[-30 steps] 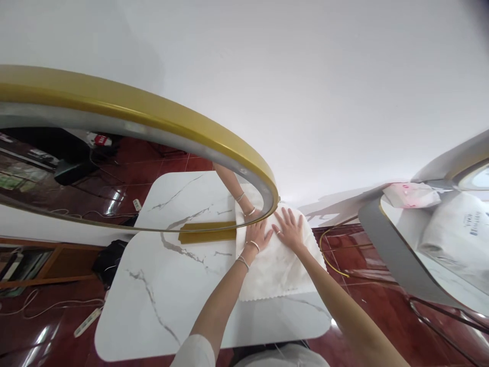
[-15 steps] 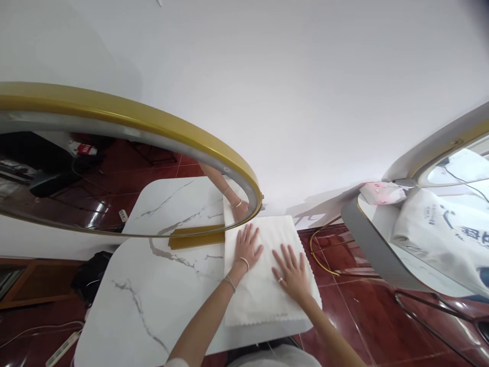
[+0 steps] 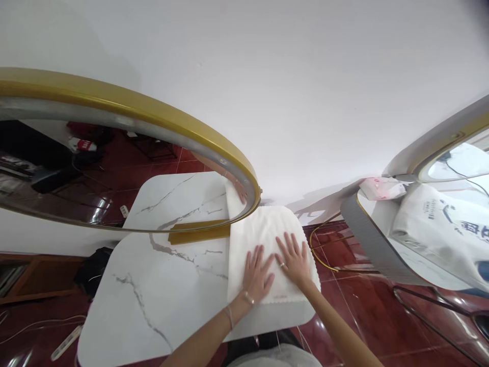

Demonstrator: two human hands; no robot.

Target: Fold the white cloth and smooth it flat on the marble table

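A white cloth (image 3: 244, 255) with scalloped edges lies on the right end of a white marble-patterned table (image 3: 183, 300). Its far side shows soft wrinkles, and small faint print sits by the near edge. My left hand (image 3: 257, 278) rests flat on the cloth's near left part, fingers spread, with bands at the wrist. Beside it, further right and a little farther away, my right hand (image 3: 295, 260) also presses flat on the cloth with fingers apart and a ring on one finger. Neither hand grips anything.
A gold-framed mirror (image 3: 214, 130) rises over the table's back left, on a gold base (image 3: 198, 232). To the right, a second table (image 3: 385, 239) carries a tissue pack (image 3: 382, 188) and a white printed bag or garment (image 3: 439, 219). A power strip (image 3: 66, 342) lies on the red tiled floor.
The cloth has shifted away from the table's near edge toward the wall. My left hand has moved nearer to me and slightly right; my right hand has moved slightly away.
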